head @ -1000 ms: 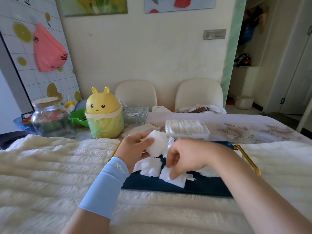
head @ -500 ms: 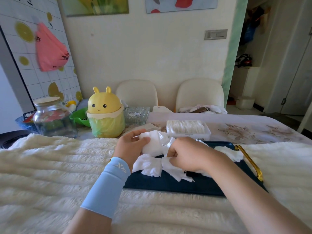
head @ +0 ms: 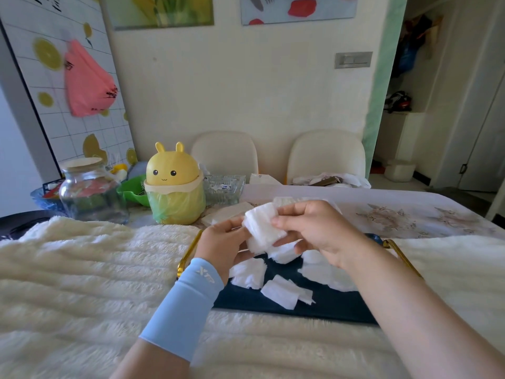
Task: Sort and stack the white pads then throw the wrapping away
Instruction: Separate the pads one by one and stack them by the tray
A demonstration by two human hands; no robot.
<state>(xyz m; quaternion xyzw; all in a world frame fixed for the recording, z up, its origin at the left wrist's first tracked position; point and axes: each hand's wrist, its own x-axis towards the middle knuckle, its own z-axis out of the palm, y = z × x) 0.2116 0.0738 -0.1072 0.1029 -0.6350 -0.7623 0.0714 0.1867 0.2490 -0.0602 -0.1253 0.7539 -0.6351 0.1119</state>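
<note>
Two hands meet over a dark tray [head: 322, 307]. Past the jar [head: 87, 192] and the yellow bin [head: 175, 187] at the table's left, the left hand [head: 222, 246], in a blue sleeve [head: 185, 305], grips the near-left edge of a small stack [head: 263, 225] of white pads held up in the air, and the right hand [head: 319, 231] pinches the stack's right side between thumb and fingers. Below it, loose pads [head: 281, 295] lie scattered on the tray.
</note>
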